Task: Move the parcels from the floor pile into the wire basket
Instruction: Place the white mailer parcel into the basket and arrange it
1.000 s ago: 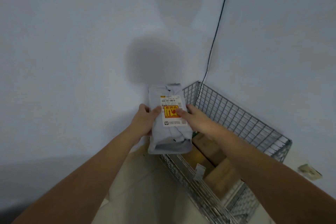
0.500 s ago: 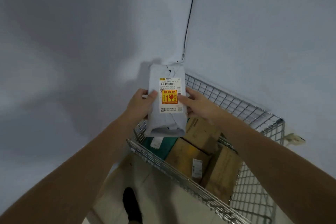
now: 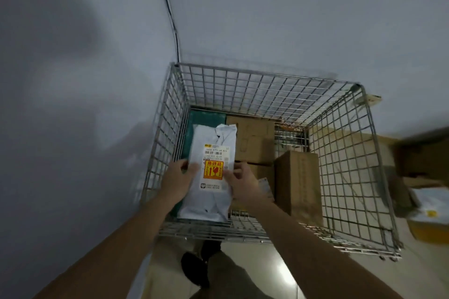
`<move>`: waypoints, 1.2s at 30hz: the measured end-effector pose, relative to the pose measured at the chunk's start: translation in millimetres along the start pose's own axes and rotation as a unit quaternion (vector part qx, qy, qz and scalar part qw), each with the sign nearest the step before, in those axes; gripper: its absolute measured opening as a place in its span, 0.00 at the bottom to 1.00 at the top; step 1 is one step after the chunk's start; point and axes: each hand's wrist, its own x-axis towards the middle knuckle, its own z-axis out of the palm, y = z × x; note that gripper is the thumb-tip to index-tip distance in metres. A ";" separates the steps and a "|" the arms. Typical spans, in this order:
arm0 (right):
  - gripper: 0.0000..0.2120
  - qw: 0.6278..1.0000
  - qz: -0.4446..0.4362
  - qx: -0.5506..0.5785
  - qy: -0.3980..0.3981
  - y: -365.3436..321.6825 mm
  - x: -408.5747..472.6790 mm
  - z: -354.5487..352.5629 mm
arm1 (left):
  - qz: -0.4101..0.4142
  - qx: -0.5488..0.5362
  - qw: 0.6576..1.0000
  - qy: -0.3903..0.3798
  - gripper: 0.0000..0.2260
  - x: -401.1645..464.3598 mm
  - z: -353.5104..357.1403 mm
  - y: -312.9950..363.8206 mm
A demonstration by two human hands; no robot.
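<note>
A grey plastic mailer parcel (image 3: 211, 201) with a white label and an orange sticker is held inside the wire basket (image 3: 267, 80), at its left side. My left hand (image 3: 176, 181) grips its left edge, thumb on top. My right hand (image 3: 243, 184) grips its right edge, thumb on the label. Under the parcel lies a green packet (image 3: 201, 119). Several brown cardboard boxes (image 3: 298, 182) fill the basket's bottom beside it.
The basket stands in a corner between two grey walls, with a black cable (image 3: 170, 12) running down the corner. More parcels (image 3: 427, 211) lie on the floor to the right of the basket. My shoe (image 3: 194, 272) is on the tiled floor before the basket.
The parcel has gone from above the basket's near rim down into the basket at its left side, both hands still holding it. The view has tilted down over the basket.
</note>
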 end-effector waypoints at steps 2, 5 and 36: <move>0.15 1.000 0.023 -0.006 0.007 21.4 35.0 15.0 | -0.015 0.014 1.000 -0.017 0.09 36.0 15.4 -27.4; 0.14 0.998 0.057 -0.023 0.000 49.5 87.1 34.2 | -0.045 0.042 0.998 -0.014 0.09 88.8 39.7 -71.6; 0.21 0.983 0.092 -0.160 -0.009 92.9 207.8 13.4 | -0.041 0.298 0.939 -0.164 0.23 207.7 66.2 -116.2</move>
